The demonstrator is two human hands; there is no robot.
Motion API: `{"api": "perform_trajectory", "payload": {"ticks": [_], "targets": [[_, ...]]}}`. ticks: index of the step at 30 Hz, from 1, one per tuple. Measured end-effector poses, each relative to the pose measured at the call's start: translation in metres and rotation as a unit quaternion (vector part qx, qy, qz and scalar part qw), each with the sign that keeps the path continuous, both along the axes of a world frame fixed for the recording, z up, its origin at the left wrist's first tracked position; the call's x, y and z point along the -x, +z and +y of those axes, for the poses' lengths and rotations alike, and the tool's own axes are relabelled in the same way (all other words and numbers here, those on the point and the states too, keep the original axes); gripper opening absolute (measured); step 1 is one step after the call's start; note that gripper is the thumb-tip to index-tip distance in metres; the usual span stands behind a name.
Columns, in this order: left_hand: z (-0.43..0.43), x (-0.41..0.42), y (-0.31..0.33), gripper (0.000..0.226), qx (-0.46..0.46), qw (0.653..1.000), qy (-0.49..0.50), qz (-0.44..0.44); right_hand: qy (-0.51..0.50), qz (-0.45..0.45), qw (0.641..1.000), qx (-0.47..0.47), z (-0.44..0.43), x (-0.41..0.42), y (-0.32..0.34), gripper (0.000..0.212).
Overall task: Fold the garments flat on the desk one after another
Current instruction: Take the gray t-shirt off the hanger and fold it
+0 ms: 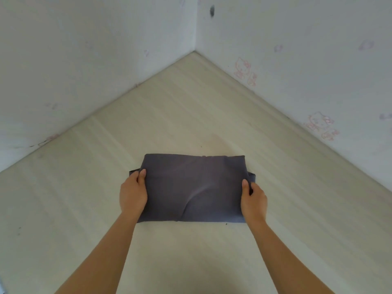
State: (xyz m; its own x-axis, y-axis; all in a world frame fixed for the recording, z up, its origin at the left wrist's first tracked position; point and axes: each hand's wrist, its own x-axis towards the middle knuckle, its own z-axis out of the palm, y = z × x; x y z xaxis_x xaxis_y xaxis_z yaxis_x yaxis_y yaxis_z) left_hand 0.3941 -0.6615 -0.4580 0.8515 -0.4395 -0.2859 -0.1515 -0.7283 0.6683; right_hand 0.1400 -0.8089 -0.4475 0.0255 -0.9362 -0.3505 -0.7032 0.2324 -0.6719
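A dark grey garment (pixel 194 187), folded into a rectangle, lies on the pale wooden desk (pixel 191 107) in front of me. My left hand (pixel 133 193) grips its left edge, thumb on top and fingers tucked under the cloth. My right hand (pixel 253 198) grips the right edge the same way, thumb lying on the top layer. A lower layer of the fabric sticks out slightly past both hands. A soft crease runs down the middle of the top layer.
Two white walls meet in a corner (pixel 195 50) at the far end of the desk. Faint pink cartoon drawings (pixel 244 73) mark the right wall. A dark spot (pixel 212 10) sits high near the corner.
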Motion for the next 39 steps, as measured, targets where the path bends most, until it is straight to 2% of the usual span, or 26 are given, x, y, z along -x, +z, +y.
{"api": "perform_trajectory", "payload": {"ticks": [2, 4, 8, 11, 16, 18, 21, 24, 29, 32, 34, 35, 37, 39], "targets": [[-0.008, -0.004, 0.006, 0.035, 0.003, 1.0, 0.0, -0.019, 0.009, -0.016, 1.0, 0.008, -0.015, -0.002, 0.006, 0.021], [-0.014, -0.01, 0.01, 0.033, 0.014, 1.0, -0.008, -0.011, 0.021, -0.026, 0.999, 0.003, -0.029, -0.008, 0.01, 0.022], [-0.031, -0.023, 0.006, 0.03, -0.041, 0.999, -0.031, -0.013, 0.104, 0.063, 0.992, 0.019, -0.053, -0.02, 0.006, 0.019], [-0.034, -0.03, 0.002, 0.024, -0.01, 0.999, 0.001, -0.038, 0.065, 0.013, 0.997, 0.049, -0.069, -0.023, -0.001, 0.021], [-0.023, -0.03, 0.007, 0.021, 0.034, 0.999, 0.028, 0.016, 0.079, -0.05, 0.994, -0.064, -0.091, -0.006, 0.002, 0.026], [-0.004, -0.027, 0.013, 0.028, 0.045, 0.997, 0.03, 0.046, 0.128, -0.023, 0.987, -0.095, -0.088, 0.012, 0.01, 0.034], [0.034, -0.015, 0.017, 0.027, -0.008, 0.996, -0.029, 0.087, 0.245, 0.033, 0.955, -0.162, -0.064, 0.041, 0.015, 0.044], [0.06, 0.0, 0.016, 0.02, -0.017, 0.984, -0.075, 0.159, 0.276, 0.048, 0.943, -0.179, -0.042, 0.061, 0.008, 0.04], [0.082, -0.004, 0.01, 0.021, -0.052, 0.993, -0.068, 0.087, 0.228, 0.044, 0.972, -0.044, -0.026, 0.067, -0.003, 0.06], [0.085, -0.004, 0.009, 0.021, -0.081, 0.992, -0.057, 0.075, 0.181, 0.071, 0.979, -0.059, -0.028, 0.066, -0.003, 0.047], [0.083, -0.005, 0.007, 0.023, -0.088, 0.992, -0.033, 0.081, 0.134, 0.037, 0.986, -0.094, -0.03, 0.061, 0.0, 0.027], [0.079, -0.007, 0.007, 0.032, -0.085, 0.993, -0.013, 0.087, 0.097, 0.008, 0.988, -0.12, -0.03, 0.056, 0.006, 0.029], [0.069, -0.01, 0.009, 0.064, -0.065, 0.989, 0.039, 0.129, 0.04, -0.04, 0.982, -0.178, -0.034, 0.045, 0.012, 0.049], [0.053, -0.01, 0.013, 0.084, -0.026, 0.979, 0.082, 0.186, 0.021, -0.067, 0.973, -0.22, -0.034, 0.029, 0.019, 0.052]]}}
